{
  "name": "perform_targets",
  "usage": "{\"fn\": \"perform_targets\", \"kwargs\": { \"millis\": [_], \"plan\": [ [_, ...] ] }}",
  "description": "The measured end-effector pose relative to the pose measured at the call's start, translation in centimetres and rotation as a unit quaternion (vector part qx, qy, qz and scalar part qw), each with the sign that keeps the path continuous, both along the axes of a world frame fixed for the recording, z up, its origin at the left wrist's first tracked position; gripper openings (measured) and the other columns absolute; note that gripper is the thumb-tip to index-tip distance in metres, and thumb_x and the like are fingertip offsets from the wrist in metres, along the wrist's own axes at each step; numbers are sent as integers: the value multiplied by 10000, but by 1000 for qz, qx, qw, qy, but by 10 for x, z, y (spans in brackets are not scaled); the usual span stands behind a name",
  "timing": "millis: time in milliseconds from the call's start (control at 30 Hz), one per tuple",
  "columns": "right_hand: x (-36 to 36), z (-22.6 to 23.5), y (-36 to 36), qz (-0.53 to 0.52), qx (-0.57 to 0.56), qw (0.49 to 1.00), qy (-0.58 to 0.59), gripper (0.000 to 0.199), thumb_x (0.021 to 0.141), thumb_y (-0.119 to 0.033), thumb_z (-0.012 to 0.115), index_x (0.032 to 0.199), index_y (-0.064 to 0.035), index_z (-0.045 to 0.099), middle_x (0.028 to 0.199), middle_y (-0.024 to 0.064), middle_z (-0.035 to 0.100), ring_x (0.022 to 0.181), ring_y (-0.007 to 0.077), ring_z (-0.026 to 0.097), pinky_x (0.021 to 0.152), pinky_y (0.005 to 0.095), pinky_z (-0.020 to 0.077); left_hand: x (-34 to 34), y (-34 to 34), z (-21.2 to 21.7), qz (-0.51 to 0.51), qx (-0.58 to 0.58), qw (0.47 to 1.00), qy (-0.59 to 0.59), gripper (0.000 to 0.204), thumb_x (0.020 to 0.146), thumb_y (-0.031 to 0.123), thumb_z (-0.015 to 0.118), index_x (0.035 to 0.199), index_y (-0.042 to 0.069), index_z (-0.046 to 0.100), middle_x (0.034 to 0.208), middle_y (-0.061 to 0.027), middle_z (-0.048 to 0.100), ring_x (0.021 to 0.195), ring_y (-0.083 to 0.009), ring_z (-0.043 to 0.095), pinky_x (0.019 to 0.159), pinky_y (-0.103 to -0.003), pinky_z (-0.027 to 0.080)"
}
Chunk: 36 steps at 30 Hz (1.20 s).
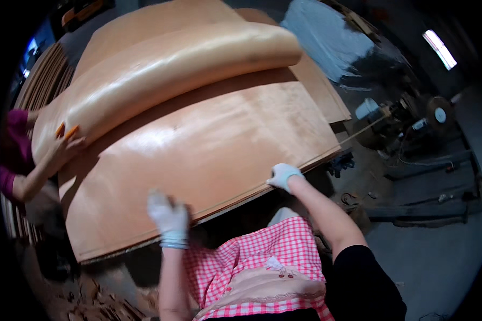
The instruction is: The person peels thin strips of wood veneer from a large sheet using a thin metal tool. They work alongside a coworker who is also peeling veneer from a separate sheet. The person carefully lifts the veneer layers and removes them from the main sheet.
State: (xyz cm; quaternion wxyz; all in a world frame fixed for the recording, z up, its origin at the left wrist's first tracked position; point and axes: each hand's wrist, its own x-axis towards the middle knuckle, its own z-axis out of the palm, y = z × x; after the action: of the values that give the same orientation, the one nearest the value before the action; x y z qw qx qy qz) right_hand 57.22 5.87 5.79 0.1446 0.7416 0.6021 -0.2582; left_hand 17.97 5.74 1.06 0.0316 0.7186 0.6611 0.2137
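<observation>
A wide, thin wooden veneer sheet (225, 144) lies flat on a stack in front of me. My right hand (284, 176), in a white glove, is closed on the stack's near edge, right of centre. My left hand (168, 214), also gloved, is over the near edge further left; motion smears its fingers, so whether it grips or only touches is unclear. Behind, another veneer sheet (171, 69) is bowed up into a long roll-like curve. A co-worker's hand (64, 147), with orange finger covers, is at that curved sheet's left end.
More stacked sheets (43, 80) stand at the far left. Clear plastic wrapping (326, 40) covers something at the back. At right are a machine with a round disc (439, 114) and a white container (366, 108). Wood scraps (99, 302) litter the floor at lower left.
</observation>
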Motion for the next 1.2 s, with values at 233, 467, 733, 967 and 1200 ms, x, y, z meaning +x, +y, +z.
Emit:
{"fn": "perform_targets", "kwargs": {
  "millis": [233, 467, 733, 967, 1200],
  "plan": [
    [6, 15, -14, -5, 0, 996, 84, 382, 814, -362, 617, 1008, -49, 721, 1044, 203, 688, 975, 363, 664, 866, 441, 520, 207, -20, 32, -145, -154, 977, -7, 1008, 741, 482, 736, 1479, -28, 274, 1532, -254, 274, 1434, -382, 226, 1195, -489, 112],
    [191, 32, -26, -51, 45, 990, 126, 341, 848, -281, 587, 1088, -65, 692, 1063, 178, 697, 994, 325, 664, 894, 412, 508, 205, -10, 37, -96, -189, 977, -9, 1146, 668, 453, 791, 1510, -31, 182, 1559, -235, 233, 1464, -348, 178, 1205, -434, 102],
    [329, 7, -21, -180, 53, 981, -45, 311, 877, -269, 612, 1149, -136, 680, 1148, 135, 671, 1066, 334, 626, 929, 424, 492, 204, -6, 37, -71, -255, 963, 43, 1195, 655, 466, 787, 1523, -27, 131, 1581, -279, 110, 1492, -351, 63, 1206, -441, 19],
    [306, -29, -39, -538, 259, 800, 65, 468, 909, -241, 588, 1293, 25, 559, 1327, 246, 552, 1233, 377, 526, 1022, 412, 440, 203, -9, 39, -77, -259, 961, 55, 1174, 676, 480, 773, 1521, -28, 136, 1574, -293, 121, 1483, -383, 79, 1200, -463, 31],
    [133, -1, -86, -231, 431, 854, 178, 273, 901, -215, 625, 1018, 32, 626, 1019, 240, 647, 960, 389, 617, 863, 430, 489, 187, -30, 28, -214, -141, 958, -126, 592, 729, 370, 794, 1171, 27, 599, 1204, -217, 589, 1173, -397, 510, 1028, -515, 374]
  ]
}}
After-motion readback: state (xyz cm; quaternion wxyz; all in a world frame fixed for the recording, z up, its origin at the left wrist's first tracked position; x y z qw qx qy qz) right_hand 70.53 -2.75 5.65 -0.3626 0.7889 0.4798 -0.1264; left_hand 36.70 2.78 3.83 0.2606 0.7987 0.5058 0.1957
